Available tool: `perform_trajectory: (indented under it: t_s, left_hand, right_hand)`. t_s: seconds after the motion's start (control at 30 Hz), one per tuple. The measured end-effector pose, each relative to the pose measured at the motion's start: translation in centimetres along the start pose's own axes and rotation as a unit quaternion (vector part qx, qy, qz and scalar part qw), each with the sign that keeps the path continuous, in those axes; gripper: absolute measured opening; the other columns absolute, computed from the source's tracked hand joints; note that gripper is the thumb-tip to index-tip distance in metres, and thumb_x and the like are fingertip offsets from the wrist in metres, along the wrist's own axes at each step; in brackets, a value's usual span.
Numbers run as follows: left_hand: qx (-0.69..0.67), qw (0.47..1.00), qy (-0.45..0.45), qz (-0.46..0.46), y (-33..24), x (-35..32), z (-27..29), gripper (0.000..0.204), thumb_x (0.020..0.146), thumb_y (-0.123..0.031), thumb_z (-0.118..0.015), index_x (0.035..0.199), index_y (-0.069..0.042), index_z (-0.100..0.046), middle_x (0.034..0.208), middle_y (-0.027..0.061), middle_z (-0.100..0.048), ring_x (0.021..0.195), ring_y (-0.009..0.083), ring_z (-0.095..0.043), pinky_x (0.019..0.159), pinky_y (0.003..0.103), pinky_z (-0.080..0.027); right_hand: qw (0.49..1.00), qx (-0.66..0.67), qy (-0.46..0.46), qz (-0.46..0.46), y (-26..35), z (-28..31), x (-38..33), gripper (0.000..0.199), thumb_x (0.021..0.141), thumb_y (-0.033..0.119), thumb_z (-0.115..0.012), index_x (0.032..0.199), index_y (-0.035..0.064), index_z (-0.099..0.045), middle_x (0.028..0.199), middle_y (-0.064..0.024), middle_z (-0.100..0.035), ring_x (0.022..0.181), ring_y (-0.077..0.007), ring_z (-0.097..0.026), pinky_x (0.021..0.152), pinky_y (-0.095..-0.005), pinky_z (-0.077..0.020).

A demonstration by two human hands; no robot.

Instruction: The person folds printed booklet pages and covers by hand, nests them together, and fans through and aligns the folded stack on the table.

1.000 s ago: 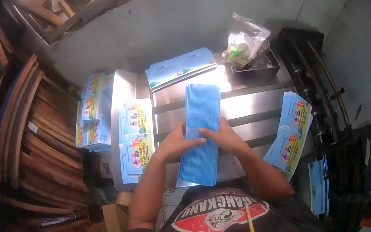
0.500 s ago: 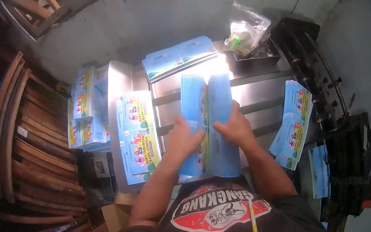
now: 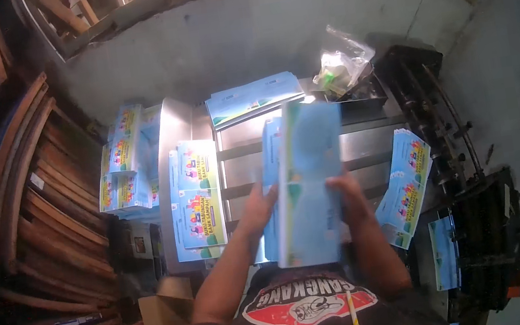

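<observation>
In front of my chest a batch of light-blue printed sheets [image 3: 309, 155] stands raised, its broad blue face toward me and a green-yellow strip along its left side. My right hand [image 3: 352, 203] grips the right edge, thumb on the front, the other fingers mostly hidden behind. A second batch of the same sheets [image 3: 270, 141] shows behind and to the left. My left hand [image 3: 259, 210] closes on that batch's left edge, with its thumb toward the front batch. Part of the rear batch is hidden.
A colourful sheet stack [image 3: 203, 220] lies left on the metal table [image 3: 241, 172]; another pile [image 3: 125, 175] stands beyond it. Farther back lies a blue stack [image 3: 254, 97]. Fanned sheets [image 3: 406, 188] lie right, near a black machine [image 3: 433, 118]. Wooden frames [image 3: 58, 191] line the left.
The sheets were spread into two fanned batches under my thumbs. Now the right batch has swung left and overlaps the other, its flat blue face showing. The view has tilted up slightly.
</observation>
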State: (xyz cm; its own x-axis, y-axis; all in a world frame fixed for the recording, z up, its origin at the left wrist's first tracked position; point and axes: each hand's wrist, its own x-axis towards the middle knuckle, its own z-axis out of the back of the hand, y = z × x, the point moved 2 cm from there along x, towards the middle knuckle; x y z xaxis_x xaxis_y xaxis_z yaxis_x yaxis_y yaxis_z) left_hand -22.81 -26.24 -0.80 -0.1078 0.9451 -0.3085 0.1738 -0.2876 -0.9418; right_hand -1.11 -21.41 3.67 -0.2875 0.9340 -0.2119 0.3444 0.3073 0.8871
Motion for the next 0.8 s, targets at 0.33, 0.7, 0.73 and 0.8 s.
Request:
perform_trajectory:
  t_s: [0.33,0.7,0.73,0.8]
  left_hand:
    - [0.251,0.963,0.096,0.003,-5.0,-2.8,-1.8,0.080,0.079,-0.040,-0.079,0.137,0.000,-0.041,0.122,0.0166,-0.059,0.112,0.0254,-0.059,0.096,0.040,-0.047]
    - [0.638,0.758,0.055,-0.125,-5.1,-6.8,-6.4,0.075,0.066,-0.029,-0.080,0.131,-0.007,-0.048,0.111,0.0166,-0.060,0.103,0.0375,-0.061,0.089,0.047,-0.048]
    - [0.643,0.753,0.049,-0.131,-5.4,-6.6,-6.6,0.077,0.066,-0.029,-0.080,0.131,-0.006,-0.048,0.113,0.0164,-0.060,0.103,0.0374,-0.060,0.089,0.047,-0.047]
    - [0.648,0.742,0.033,-0.168,-5.9,-6.5,-6.9,0.077,0.065,-0.030,-0.081,0.131,-0.007,-0.049,0.112,0.0165,-0.060,0.103,0.0377,-0.060,0.089,0.047,-0.047]
  right_hand:
    - [0.986,0.124,0.063,-0.093,-8.8,2.7,-2.0,0.078,0.085,0.022,-0.069,0.145,-0.0038,-0.027,0.130,-0.0188,-0.051,0.122,-0.0308,-0.049,0.107,-0.0423,-0.0391]
    - [0.669,-0.673,0.182,0.258,6.3,3.9,-4.3,0.108,0.068,0.030,-0.083,0.152,0.0010,-0.021,0.156,-0.0223,-0.026,0.144,-0.0385,-0.025,0.119,-0.0539,-0.0160]
    - [0.667,-0.673,0.185,0.260,5.4,3.7,-3.8,0.108,0.068,0.030,-0.083,0.152,0.0010,-0.021,0.156,-0.0223,-0.026,0.144,-0.0385,-0.025,0.119,-0.0539,-0.0160]
    - [0.428,-0.813,0.228,0.322,3.1,3.4,-2.7,0.099,0.075,0.040,-0.076,0.153,0.0089,-0.024,0.159,-0.0169,-0.024,0.148,-0.0309,-0.020,0.120,-0.0541,-0.0124]
